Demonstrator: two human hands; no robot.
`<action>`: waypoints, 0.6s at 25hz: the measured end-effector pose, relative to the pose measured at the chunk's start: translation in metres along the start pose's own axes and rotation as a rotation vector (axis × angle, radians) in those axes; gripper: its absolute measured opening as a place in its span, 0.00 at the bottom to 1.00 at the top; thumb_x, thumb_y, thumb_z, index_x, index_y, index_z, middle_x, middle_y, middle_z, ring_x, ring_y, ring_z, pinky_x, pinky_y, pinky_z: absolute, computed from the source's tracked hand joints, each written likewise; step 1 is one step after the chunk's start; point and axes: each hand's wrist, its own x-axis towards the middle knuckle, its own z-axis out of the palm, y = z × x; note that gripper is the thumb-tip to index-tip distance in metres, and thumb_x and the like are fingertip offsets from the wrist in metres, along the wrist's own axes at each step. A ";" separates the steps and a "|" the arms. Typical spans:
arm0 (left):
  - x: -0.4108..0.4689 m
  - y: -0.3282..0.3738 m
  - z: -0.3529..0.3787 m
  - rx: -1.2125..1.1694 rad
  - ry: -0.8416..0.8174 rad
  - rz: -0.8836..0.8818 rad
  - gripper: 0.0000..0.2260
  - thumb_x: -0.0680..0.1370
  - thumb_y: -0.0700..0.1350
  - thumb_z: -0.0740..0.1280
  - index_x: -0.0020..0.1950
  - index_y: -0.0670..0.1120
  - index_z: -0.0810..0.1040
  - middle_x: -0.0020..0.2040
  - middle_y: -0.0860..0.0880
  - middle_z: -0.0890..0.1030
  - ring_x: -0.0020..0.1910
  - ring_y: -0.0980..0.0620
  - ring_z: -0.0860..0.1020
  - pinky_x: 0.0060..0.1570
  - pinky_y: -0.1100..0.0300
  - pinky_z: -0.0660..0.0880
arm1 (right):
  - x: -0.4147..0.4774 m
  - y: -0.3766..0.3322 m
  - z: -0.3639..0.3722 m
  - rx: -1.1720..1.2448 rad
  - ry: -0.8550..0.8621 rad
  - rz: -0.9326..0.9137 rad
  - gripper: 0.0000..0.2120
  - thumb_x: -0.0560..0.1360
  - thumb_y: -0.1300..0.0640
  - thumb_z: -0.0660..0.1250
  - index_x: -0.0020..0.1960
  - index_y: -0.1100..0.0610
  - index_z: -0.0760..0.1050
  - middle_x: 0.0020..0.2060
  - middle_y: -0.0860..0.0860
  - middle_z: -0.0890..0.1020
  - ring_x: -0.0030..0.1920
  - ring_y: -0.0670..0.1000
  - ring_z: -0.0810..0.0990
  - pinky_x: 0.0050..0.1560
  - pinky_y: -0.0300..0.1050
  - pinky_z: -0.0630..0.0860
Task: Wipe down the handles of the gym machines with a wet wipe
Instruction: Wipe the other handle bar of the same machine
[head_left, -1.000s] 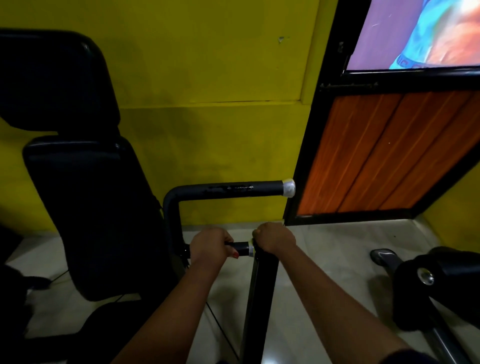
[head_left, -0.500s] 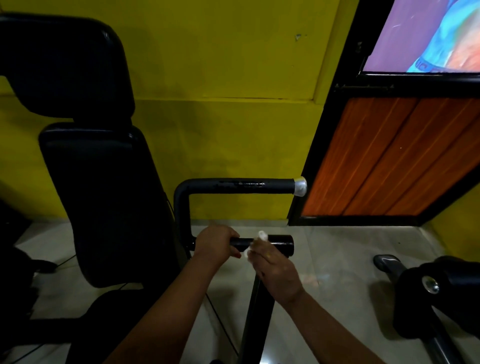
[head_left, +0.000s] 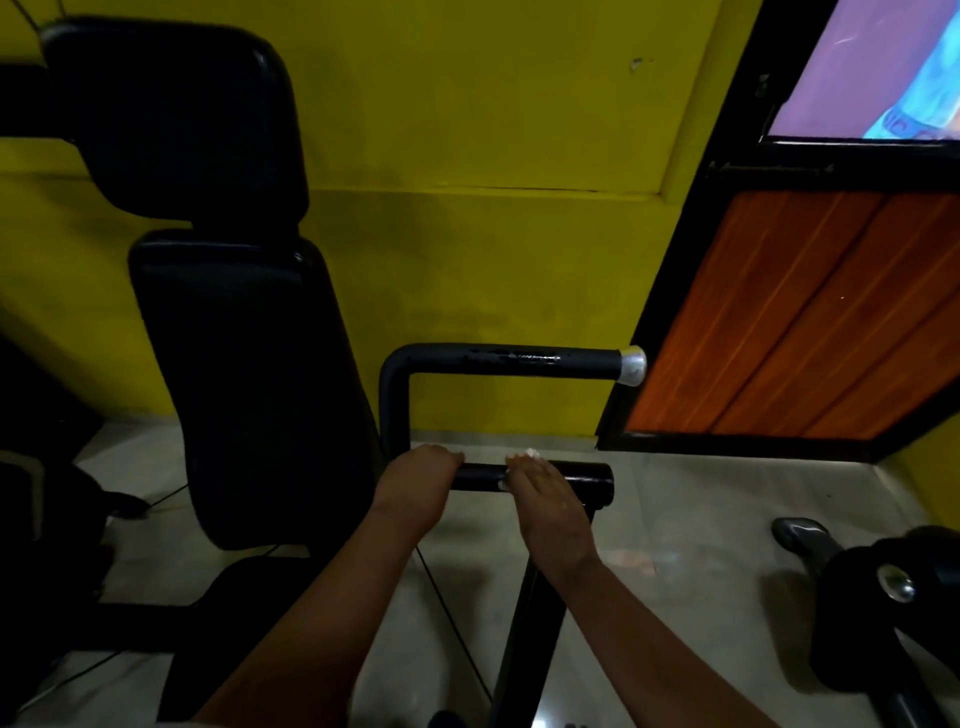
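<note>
A black gym machine has two horizontal handles. The lower handle (head_left: 587, 480) is a short black grip at centre. My left hand (head_left: 418, 480) grips its left end. My right hand (head_left: 545, 493) lies over the middle of the same grip, fingers wrapped over a white wet wipe (head_left: 530, 455) that shows at the fingertips and under the palm. The upper handle (head_left: 514, 359) runs above, ending in a silver cap (head_left: 632, 365) at the right.
The machine's black padded backrest (head_left: 244, 374) and headrest stand at left. A black upright post (head_left: 535, 623) rises below my right hand. Another machine part with a chrome bolt (head_left: 896, 584) sits at lower right. Yellow wall behind, an orange-panelled door (head_left: 789, 322) at right.
My right hand came off the handle's right end and now lies over the middle of the grip with the wipe. The left hand has kept its hold.
</note>
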 end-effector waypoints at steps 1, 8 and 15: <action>-0.001 0.000 0.001 -0.013 0.015 0.002 0.22 0.76 0.35 0.60 0.69 0.48 0.72 0.58 0.46 0.78 0.54 0.48 0.79 0.57 0.54 0.75 | 0.007 -0.005 0.003 0.025 -0.032 -0.013 0.13 0.72 0.64 0.59 0.52 0.63 0.80 0.52 0.59 0.83 0.56 0.59 0.81 0.70 0.44 0.61; -0.003 -0.001 0.002 -0.066 0.069 -0.055 0.19 0.75 0.36 0.63 0.63 0.51 0.77 0.54 0.48 0.81 0.56 0.47 0.77 0.54 0.55 0.74 | -0.002 0.034 -0.030 0.016 -0.114 -0.170 0.12 0.74 0.64 0.63 0.55 0.61 0.80 0.53 0.58 0.83 0.55 0.56 0.80 0.58 0.46 0.74; 0.003 -0.001 -0.006 -0.119 0.048 -0.086 0.16 0.73 0.35 0.65 0.57 0.50 0.81 0.53 0.47 0.82 0.55 0.47 0.79 0.53 0.54 0.74 | 0.031 0.018 -0.021 0.108 -0.337 0.184 0.08 0.77 0.62 0.62 0.53 0.57 0.77 0.44 0.56 0.82 0.46 0.57 0.81 0.44 0.45 0.73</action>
